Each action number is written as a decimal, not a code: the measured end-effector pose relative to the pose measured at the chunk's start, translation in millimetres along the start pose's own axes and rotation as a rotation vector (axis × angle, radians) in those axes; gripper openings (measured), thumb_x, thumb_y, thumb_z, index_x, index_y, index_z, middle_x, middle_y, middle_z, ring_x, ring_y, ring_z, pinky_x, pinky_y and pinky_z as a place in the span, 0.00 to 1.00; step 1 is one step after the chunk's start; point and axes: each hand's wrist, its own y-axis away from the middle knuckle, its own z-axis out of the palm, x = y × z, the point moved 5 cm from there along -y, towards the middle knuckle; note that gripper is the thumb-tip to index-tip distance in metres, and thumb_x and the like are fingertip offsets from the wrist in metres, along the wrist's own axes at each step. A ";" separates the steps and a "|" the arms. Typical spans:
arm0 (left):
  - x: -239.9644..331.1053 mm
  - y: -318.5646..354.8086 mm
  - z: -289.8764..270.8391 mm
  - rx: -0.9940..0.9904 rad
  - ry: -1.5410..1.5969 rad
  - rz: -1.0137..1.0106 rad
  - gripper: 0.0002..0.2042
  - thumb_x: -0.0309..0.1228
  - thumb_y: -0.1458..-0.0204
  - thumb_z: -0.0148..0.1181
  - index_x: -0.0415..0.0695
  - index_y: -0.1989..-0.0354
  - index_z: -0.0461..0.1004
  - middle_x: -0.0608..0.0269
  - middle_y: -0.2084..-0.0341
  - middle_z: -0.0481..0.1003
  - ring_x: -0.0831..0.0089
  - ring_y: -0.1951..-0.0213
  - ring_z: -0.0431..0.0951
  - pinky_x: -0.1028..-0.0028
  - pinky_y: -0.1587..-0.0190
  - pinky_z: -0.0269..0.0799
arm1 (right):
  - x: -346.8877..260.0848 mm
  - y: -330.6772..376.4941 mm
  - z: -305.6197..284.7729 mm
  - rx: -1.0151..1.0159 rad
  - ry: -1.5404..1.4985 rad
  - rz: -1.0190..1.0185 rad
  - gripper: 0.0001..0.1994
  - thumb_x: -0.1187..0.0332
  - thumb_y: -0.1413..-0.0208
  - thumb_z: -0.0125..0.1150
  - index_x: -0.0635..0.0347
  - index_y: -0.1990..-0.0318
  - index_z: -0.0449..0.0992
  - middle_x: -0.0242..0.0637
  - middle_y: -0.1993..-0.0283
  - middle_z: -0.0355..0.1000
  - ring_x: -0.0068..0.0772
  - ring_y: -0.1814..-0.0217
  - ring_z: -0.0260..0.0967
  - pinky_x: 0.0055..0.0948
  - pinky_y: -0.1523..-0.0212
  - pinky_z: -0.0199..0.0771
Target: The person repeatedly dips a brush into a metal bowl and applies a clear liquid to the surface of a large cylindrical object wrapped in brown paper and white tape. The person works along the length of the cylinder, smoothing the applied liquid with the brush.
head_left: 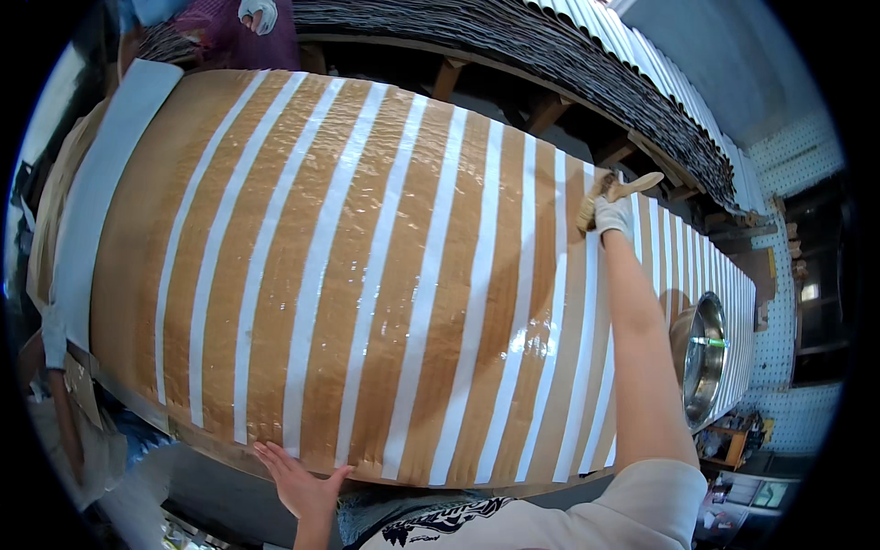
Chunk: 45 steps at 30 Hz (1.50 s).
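A long table is covered by brown paper sheets (257,312) laid overlapped, with white strips (316,275) showing between them. Much of the surface from the left to the middle looks wet and glossy. My right hand (612,214), in a white glove, reaches to the far edge and grips a brush (647,183) with a pale wooden handle; its bristles press on the sheets. My bare left hand (298,481) rests on the near edge with its fingers spread, holding nothing. A round metal basin (718,316) stands on the strips at the right, partly hidden by my arm.
A pale sheet (119,192) hangs across the table's left end. Another person's gloved hand (258,16) shows at the far left, and a second gloved hand (53,339) by the left edge. Tall stacks of thin wavy sheets (587,64) stand behind the table on wooden supports.
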 end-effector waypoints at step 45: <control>0.9 10.2 -4.4 0.224 0.175 0.113 0.67 0.63 0.71 0.71 0.19 0.35 0.44 0.26 0.32 0.42 0.41 0.28 0.40 0.63 0.28 0.45 | -398.0 378.5 -10.5 -0.586 -0.664 -0.299 0.25 0.56 0.47 0.57 0.61 0.44 0.69 0.52 0.52 0.74 0.53 0.46 0.71 0.44 0.46 0.68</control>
